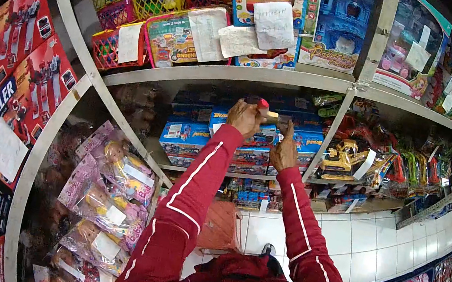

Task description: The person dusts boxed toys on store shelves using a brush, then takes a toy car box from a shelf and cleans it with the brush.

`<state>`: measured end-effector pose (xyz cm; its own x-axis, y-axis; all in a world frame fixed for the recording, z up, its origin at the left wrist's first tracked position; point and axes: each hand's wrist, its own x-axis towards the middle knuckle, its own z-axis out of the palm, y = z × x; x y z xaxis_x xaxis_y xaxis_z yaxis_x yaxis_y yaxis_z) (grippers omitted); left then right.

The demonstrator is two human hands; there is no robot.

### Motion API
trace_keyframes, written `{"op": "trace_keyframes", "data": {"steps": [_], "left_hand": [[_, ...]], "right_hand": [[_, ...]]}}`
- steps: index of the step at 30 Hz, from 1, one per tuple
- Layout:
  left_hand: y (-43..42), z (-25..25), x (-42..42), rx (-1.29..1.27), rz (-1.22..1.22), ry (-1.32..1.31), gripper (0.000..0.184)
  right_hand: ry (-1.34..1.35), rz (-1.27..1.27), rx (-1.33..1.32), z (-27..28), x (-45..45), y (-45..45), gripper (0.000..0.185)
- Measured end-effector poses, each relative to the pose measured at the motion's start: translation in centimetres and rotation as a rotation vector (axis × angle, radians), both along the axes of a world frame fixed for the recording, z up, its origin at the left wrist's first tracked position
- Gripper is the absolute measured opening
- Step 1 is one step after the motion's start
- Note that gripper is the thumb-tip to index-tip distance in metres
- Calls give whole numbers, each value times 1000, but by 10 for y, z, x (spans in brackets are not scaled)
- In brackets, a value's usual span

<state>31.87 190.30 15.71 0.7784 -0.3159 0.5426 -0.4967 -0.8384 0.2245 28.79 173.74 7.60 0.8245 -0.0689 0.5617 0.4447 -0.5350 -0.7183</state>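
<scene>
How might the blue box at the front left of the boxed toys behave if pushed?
The blue box would probably stay stiff, since its edges look straight. Its flat faces suggest sliding rather than rolling. The white paper label on top looks thin, so it could crease or lift if rubbed.
</scene>
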Motion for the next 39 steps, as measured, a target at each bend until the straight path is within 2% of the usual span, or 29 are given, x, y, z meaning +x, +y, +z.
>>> {"op": "trace_keyframes", "data": {"steps": [1, 4, 6, 9, 12, 14, 17, 21, 25, 29, 32, 36, 39], "left_hand": [[-2, 21, -22, 34, 60, 53, 27], [-3, 7, -42, -108, -122, -402, 30], [-6, -18, -61, -135, -146, -482, 33], [-9, -59, -80, -52, -118, -493, 31], [-10, -83, -83, 56, -53, -486, 30], [-12, -96, -82, 86, -36, -484, 30], [-12, -144, -84, 104, -82, -370, 33], [-22, -143, -97, -22, -72, -389, 33], [-11, -93, -98, -73, 15, -509, 32], [4, -120, -93, -9, -49, -395, 30], [6, -144, -89, -53, -46, -409, 29], [6, -103, -98, -59, -1, -457, 30], [10, -118, -96, -30, -47, -311, 33]], "right_hand": [[-12, 5, -28, 5, -4, -1, 82], [43, 34, -88, 20, -11, -3, 80], [132, 51, -143, 29, -16, -8, 80], [225, 38, -265, 15, 1, -18, 78], [-24, 127, -231, 0, 14, -26, 77], [26, 144, -174, 3, 12, -25, 72], [131, 136, -202, 13, -2, -23, 66], [173, 116, -210, 20, -1, -24, 65], [191, 107, -270, 24, -4, -23, 66], [124, 121, -221, 8, 6, -22, 65], [173, 131, -255, 30, -9, -21, 64], [115, 127, -226, 22, -3, -20, 59], [161, 120, -250, 18, -3, -22, 56]]}}
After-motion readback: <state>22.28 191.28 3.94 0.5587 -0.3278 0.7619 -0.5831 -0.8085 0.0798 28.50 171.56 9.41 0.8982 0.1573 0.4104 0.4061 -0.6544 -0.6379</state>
